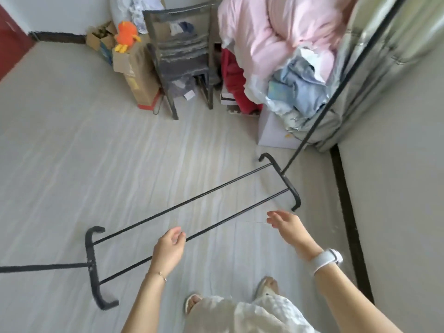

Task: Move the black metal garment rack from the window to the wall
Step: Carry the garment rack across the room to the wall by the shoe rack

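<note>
The black metal garment rack [182, 205] stands on the pale floor in front of me. Its two base rails run from a curved foot at lower left to another foot at right, near the wall. One upright rises at the right edge toward the top, another leaves the view at left. My left hand [168, 248] hovers above the near rail with loosely curled fingers, holding nothing. My right hand [283, 222] is stretched out with fingers apart, just short of the right foot and not touching it.
A dark chair [182, 56] with folded cloth, cardboard boxes [137, 70] with an orange plush toy [127, 34], and a pile of pink and blue bedding [283, 44] stand at the back. A grey wall with black skirting [348, 212] runs along the right.
</note>
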A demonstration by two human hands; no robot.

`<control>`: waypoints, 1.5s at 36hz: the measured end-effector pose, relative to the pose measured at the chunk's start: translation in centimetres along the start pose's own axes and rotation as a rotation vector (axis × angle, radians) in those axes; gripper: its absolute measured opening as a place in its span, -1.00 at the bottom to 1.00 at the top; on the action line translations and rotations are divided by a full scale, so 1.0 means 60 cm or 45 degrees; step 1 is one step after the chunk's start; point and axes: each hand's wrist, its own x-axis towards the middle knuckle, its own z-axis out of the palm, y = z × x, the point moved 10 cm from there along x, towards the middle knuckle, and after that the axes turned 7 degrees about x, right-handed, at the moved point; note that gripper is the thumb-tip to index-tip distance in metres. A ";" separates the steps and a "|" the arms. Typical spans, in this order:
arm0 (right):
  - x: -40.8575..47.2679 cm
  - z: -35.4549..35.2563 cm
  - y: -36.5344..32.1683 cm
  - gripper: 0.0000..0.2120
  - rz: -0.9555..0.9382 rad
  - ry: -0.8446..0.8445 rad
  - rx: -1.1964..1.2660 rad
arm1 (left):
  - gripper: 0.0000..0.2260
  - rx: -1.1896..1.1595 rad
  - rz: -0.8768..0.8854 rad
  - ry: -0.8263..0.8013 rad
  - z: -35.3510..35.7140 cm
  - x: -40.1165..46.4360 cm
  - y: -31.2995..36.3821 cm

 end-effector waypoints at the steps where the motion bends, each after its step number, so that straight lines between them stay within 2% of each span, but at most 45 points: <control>1: 0.003 -0.046 0.025 -0.74 0.029 0.041 0.030 | -0.70 0.027 0.023 -0.012 0.030 0.004 0.032; 8: 0.018 -0.331 0.168 -0.75 0.178 0.336 0.175 | -0.74 0.100 0.214 -0.158 0.269 0.027 0.260; 14: 0.036 -0.480 0.231 -0.78 0.291 0.488 0.306 | -0.82 0.077 0.342 -0.323 0.418 0.026 0.420; 18: 0.084 -0.527 0.217 -0.75 0.278 0.483 0.398 | -0.82 0.108 0.423 -0.335 0.454 0.056 0.514; 22: 0.147 -0.563 0.168 -0.75 0.246 0.447 0.423 | -0.77 0.091 0.484 -0.245 0.455 0.107 0.612; 25: 0.210 -0.593 0.107 -0.78 0.179 0.402 0.400 | -0.71 -0.001 0.574 -0.142 0.444 0.139 0.715; 29: 0.295 -0.632 0.014 -0.67 0.096 0.404 0.372 | -0.54 -0.190 0.733 -0.035 0.418 0.156 0.865; 32: 0.364 -0.650 -0.089 -0.66 -0.038 0.340 0.271 | -0.52 -0.393 0.922 0.066 0.384 0.162 0.981; 36: 0.423 -0.638 -0.252 -0.66 -0.343 0.167 0.083 | -0.89 -0.556 1.258 0.163 0.344 0.134 1.107; 39: 0.447 -0.594 -0.346 -0.60 -0.543 -0.043 -0.002 | -0.91 -0.507 1.377 0.178 0.334 0.135 1.134; 41: 0.460 -0.564 -0.395 -0.58 -0.680 -0.149 -0.095 | -0.99 -0.502 1.377 0.111 0.334 0.148 1.133; 45: 0.490 -0.510 -0.437 -0.54 -0.878 -0.358 -0.287 | -0.95 -0.523 1.322 0.054 0.311 0.170 1.127; 51: 0.507 -0.453 -0.503 -0.33 -1.137 -0.642 -0.397 | -0.84 -0.656 1.144 0.239 0.248 0.195 1.111; 54: 0.513 -0.429 -0.519 -0.58 -1.195 -0.778 -0.464 | -0.74 -0.682 1.057 0.443 0.222 0.197 1.095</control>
